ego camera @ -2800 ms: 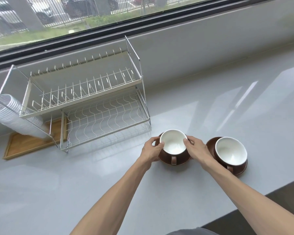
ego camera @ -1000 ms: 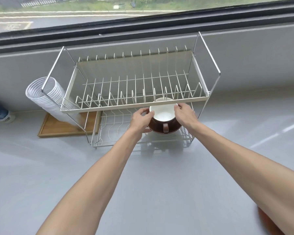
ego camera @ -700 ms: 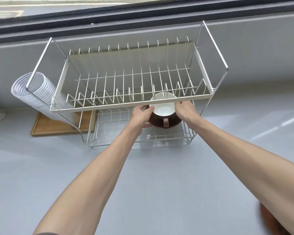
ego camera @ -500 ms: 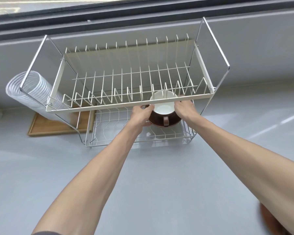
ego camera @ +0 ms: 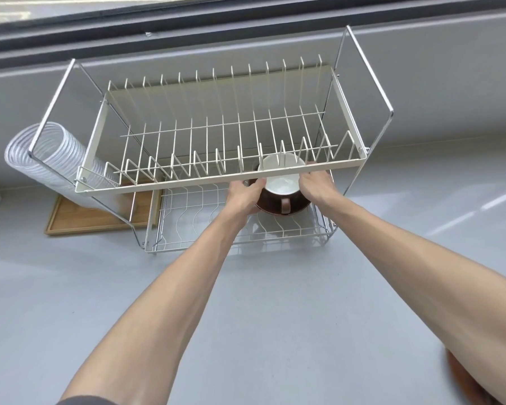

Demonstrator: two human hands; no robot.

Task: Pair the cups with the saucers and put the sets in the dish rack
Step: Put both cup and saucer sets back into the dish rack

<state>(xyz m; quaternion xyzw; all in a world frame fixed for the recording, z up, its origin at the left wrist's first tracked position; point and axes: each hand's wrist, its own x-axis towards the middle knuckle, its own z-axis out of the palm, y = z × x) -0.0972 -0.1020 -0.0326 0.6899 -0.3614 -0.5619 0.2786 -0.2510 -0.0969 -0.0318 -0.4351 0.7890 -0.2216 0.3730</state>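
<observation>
A brown cup with a white inside (ego camera: 281, 185) sits on a brown saucer (ego camera: 268, 206), its handle facing me. My left hand (ego camera: 243, 195) grips the set's left side and my right hand (ego camera: 316, 182) its right side. The set is inside the lower tier of the two-tier wire dish rack (ego camera: 205, 182), at its right end, partly hidden behind the upper tier's front bar. Whether the saucer touches the lower wires I cannot tell. A sliver of a second brown saucer (ego camera: 457, 375) shows at the bottom right behind my right forearm.
A stack of clear plastic cups (ego camera: 50, 159) lies on its side left of the rack, over a wooden tray (ego camera: 82, 217). The rack stands on a grey counter (ego camera: 70, 302) against a grey wall under a window.
Both hands lifted the cup and saucer set off the counter and carried it left and forward into the rack's lower tier. In the last half second it went a little deeper under the upper tier.
</observation>
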